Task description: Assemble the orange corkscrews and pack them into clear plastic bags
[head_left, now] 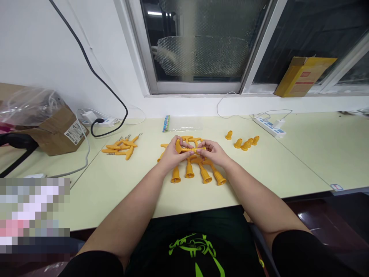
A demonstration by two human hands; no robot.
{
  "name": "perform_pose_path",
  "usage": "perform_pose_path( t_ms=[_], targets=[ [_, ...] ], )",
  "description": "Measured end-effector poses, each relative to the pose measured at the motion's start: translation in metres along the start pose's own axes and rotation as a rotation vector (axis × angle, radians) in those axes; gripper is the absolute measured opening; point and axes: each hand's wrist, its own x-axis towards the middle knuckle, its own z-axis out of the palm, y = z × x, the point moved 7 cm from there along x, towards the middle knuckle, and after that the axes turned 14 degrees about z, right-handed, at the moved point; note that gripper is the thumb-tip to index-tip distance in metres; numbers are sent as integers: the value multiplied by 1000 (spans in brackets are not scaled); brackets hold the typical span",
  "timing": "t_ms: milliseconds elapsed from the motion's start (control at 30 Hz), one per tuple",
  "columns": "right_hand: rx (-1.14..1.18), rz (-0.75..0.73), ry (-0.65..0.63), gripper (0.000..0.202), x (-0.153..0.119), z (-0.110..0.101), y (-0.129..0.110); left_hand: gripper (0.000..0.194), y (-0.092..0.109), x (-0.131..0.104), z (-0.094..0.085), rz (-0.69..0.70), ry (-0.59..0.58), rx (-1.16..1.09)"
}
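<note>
Over the middle of the table, my left hand (172, 154) is closed on the yellow T-shaped handle of a corkscrew (178, 147). My right hand (215, 154) pinches a small yellow piece (201, 149) in line with it; the fingers cover much of where the two meet. Beneath and around both hands lie several yellow corkscrews with bell-shaped ends (189, 170), partly hidden. Loose T-handled corkscrews with bare metal spirals (123, 147) form a pile to the left. To the right stand several loose yellow bell-shaped sleeves (238, 144).
A clear plastic bag (184, 124) lies behind my hands. Power strips (269, 127) with cables sit along the wall, and a black cable (86, 57) hangs at left. An open cardboard box (57, 130) stands left; a yellow carton (304, 77) leans on the window.
</note>
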Motion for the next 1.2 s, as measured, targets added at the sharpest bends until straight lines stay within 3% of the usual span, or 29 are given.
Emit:
perform_pose_path(
  t_ms=[167, 233, 300, 467, 533, 700, 800, 900, 1033, 1100, 1200],
  targets=[
    [111, 266, -133, 37, -1, 13, 13, 54, 7, -3, 5, 77, -102, 78],
    [130, 303, -146, 38, -3, 16, 13, 52, 9, -3, 5, 90, -109, 93],
    [143, 218, -132, 38, -5, 14, 7, 52, 10, -2, 3, 85, -86, 83],
    [6, -169, -3, 40, -9, 5, -14, 53, 7, 2, -9, 36, 2, 68],
    [0, -150, 3, 34, -6, 5, -10, 53, 8, 2, -11, 31, 12, 82],
    [95, 117, -141, 41, 0, 15, 8, 49, 14, 1, -8, 59, -40, 124],
    [95, 99, -128, 42, -2, 11, 3, 55, 12, 1, -13, 21, -69, 66],
    [66, 15, -17, 41, -5, -5, -6, 61, 9, 5, -33, -25, -3, -67],
    [-12, -51, 173, 36, -5, -33, -12, 60, 12, 8, -77, -75, 170, -155],
    [-53, -61, 261, 35, -5, -45, -12, 53, 17, 6, -94, -121, 160, -106],
    [-113, -72, 322, 32, -3, -54, -10, 46, 21, -1, -106, -257, 43, 71]
  ],
)
